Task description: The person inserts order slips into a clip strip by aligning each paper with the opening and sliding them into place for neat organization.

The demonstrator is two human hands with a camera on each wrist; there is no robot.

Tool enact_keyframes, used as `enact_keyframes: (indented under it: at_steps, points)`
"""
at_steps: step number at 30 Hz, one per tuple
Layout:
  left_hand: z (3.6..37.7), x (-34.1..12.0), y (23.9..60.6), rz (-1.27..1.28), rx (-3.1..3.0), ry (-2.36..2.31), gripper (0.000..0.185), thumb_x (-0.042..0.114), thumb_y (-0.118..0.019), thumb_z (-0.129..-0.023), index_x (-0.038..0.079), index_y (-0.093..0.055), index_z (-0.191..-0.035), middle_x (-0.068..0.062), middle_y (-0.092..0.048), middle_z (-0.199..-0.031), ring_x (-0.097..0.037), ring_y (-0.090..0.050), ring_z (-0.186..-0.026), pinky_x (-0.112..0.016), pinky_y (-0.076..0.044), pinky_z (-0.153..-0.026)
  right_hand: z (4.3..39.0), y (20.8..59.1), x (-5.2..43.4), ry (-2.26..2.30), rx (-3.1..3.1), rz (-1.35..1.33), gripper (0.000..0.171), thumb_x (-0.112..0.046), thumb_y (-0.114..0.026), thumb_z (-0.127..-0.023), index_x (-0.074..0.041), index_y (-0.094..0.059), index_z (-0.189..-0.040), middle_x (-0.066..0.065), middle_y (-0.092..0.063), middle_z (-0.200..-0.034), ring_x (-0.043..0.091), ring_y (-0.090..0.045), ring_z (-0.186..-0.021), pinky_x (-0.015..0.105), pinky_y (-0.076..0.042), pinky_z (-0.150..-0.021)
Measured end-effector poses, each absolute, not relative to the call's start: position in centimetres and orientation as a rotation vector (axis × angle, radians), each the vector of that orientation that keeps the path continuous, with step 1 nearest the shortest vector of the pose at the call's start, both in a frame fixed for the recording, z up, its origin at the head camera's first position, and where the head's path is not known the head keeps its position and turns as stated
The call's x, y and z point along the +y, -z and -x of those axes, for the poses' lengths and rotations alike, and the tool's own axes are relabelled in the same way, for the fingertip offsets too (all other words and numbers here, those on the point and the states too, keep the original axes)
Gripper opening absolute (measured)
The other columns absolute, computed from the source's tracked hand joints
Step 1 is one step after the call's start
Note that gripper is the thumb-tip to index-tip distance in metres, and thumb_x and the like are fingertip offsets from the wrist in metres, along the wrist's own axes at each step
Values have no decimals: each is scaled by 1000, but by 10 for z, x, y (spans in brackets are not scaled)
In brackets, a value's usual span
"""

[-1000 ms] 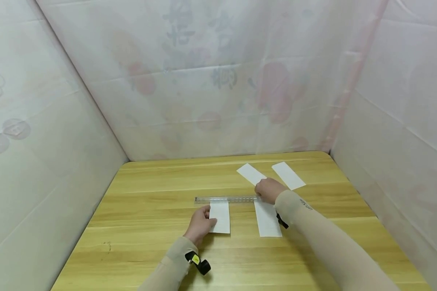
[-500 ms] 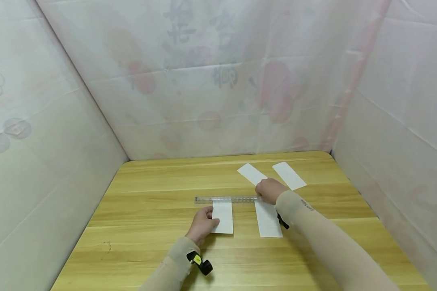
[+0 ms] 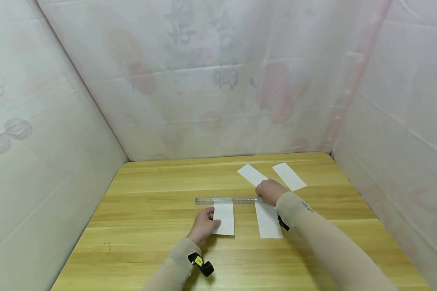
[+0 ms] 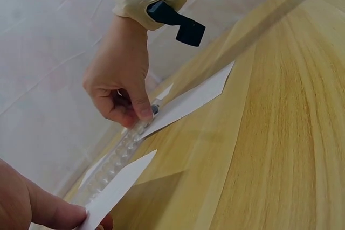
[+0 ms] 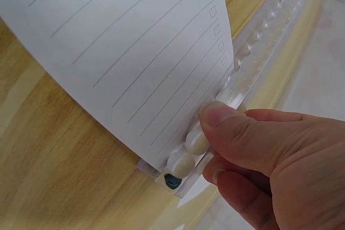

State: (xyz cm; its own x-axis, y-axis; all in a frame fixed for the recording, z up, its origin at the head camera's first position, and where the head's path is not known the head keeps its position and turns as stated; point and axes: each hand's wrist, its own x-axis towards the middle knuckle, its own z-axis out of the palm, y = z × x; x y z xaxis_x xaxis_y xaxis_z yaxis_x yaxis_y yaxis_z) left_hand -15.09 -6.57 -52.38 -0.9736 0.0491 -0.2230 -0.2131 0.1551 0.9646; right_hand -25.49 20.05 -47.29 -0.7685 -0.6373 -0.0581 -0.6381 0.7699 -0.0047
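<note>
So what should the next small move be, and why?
I'd probably slide the near-left sheet slightly right along the clear strip: the left hand pinches that sheet, the right hand holds the strip near its right end, and bare table shows between it and the near-right sheet.
</note>
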Motion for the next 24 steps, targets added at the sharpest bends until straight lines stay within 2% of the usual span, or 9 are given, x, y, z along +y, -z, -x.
enact_keyframes:
  at_steps: [7, 17, 24]
  points:
    - [148, -65, 524, 172, 2213, -1916, 61, -8, -64, -83, -17, -36, -137, -16, -59, -102, -21, -59, -88, -31, -53, -77, 252, 474, 200, -10, 2913, 1059, 23, 0, -72, -82, -17, -63, -69, -10, -56, -67, 8, -41, -59, 27, -40, -58]
    - [145, -65, 520, 153, 2217, -1907, 62, -6, -65, -85, -15, -36, -139, -16, -59, -106, -21, -60, -90, -32, -53, -77, 249, 465, 193, -55, 2909, 1077, 35, 3, -68, -83, -18, -52, -61, -7, -48, -60, 10, -35, -56, 27, -35, -56]
    - [148, -66, 519, 152, 2236, -1888, 60, -4, -65, -86, -15, -37, -138, -16, -58, -107, -22, -58, -91, -32, -53, -78, 251, 462, 191, -73, 2905, 1066, 34, 4, -71, -81, -18, -52, -62, -8, -49, -62, 10, -38, -57, 28, -37, -57]
